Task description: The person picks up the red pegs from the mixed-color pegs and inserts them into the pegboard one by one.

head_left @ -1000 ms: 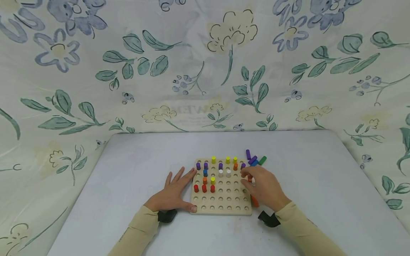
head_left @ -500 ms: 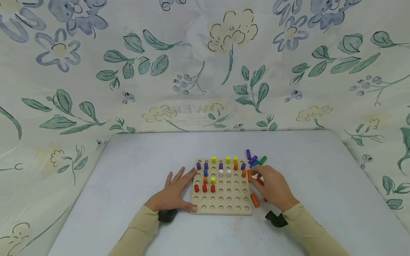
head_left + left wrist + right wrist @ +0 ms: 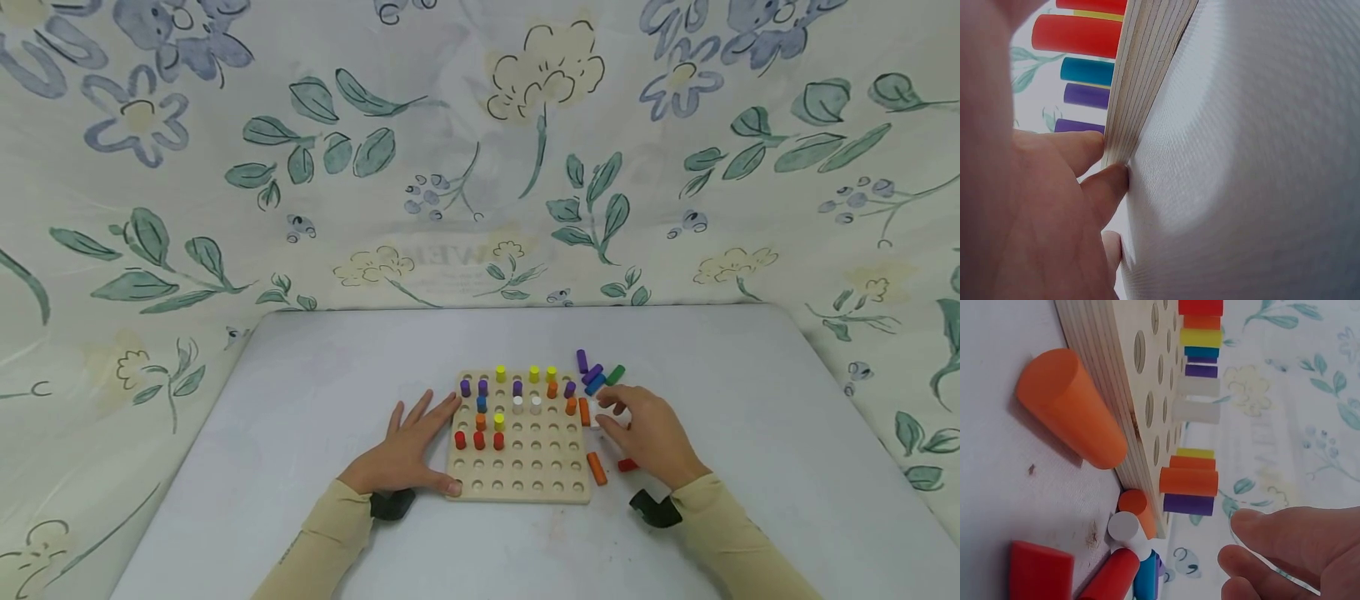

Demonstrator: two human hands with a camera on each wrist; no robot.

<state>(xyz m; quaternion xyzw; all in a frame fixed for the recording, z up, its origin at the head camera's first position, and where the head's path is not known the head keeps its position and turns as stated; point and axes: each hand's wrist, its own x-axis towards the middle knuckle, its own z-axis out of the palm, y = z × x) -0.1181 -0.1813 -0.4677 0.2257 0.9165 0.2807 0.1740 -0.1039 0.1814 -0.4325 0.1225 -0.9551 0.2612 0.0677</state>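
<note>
A wooden pegboard (image 3: 536,467) stands before me with coloured pegs upright in some of its holes. My left hand (image 3: 401,454) rests spread along its left side, the thumb on the near left corner; the left wrist view shows fingertips against the board's edge. My right hand (image 3: 648,433) hovers just right of the board, its fingers bent and no peg between its fingertips. Below it lie a white peg (image 3: 1127,528) and a red peg (image 3: 1110,575). A loose orange peg (image 3: 585,412) lies along the board's edge, beside an upright orange peg (image 3: 572,406).
Loose purple (image 3: 582,361), blue (image 3: 596,384) and green (image 3: 616,374) pegs lie beyond the board's far right corner. Another orange peg (image 3: 597,468) and a red peg (image 3: 628,465) are nearer to me. A floral cloth (image 3: 450,167) hangs behind the white table (image 3: 345,358).
My right hand has drawn back from the board's right column and shifted right over the loose pegs. An upright orange peg there has come into sight. The left hand stays put.
</note>
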